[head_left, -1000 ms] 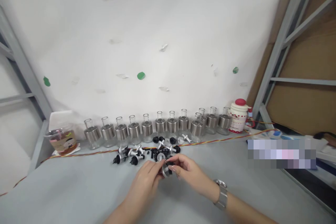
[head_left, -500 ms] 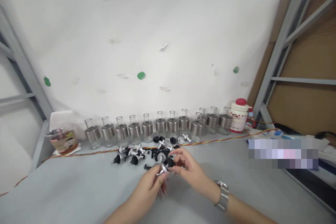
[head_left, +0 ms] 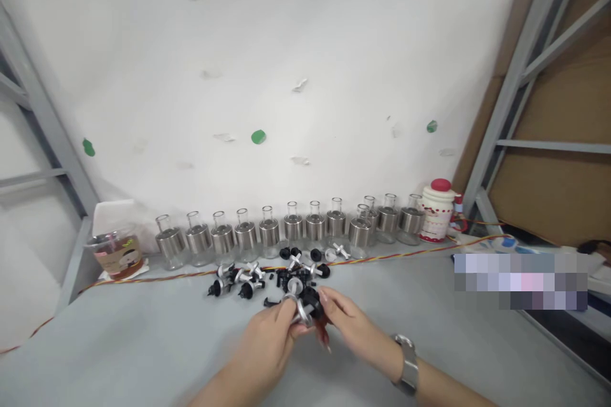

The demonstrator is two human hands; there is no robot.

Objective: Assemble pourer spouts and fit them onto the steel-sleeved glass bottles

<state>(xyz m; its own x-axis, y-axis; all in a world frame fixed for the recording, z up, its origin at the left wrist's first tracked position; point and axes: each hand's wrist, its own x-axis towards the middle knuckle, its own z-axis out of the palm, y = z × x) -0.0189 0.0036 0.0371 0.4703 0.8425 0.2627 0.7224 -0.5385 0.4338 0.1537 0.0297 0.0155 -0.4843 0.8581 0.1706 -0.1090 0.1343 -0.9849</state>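
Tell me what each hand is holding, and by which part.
The left hand holds a silver flanged piece by its left side; the right hand holds a black part by its right side. Finer contact is hidden.

Soft, bright light on the wall — mild blur, stretched edges, pixelated patch at right

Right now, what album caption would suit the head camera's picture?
Left fingers hold a silver part, right fingers grip a black piece, before a row of glass bottles.
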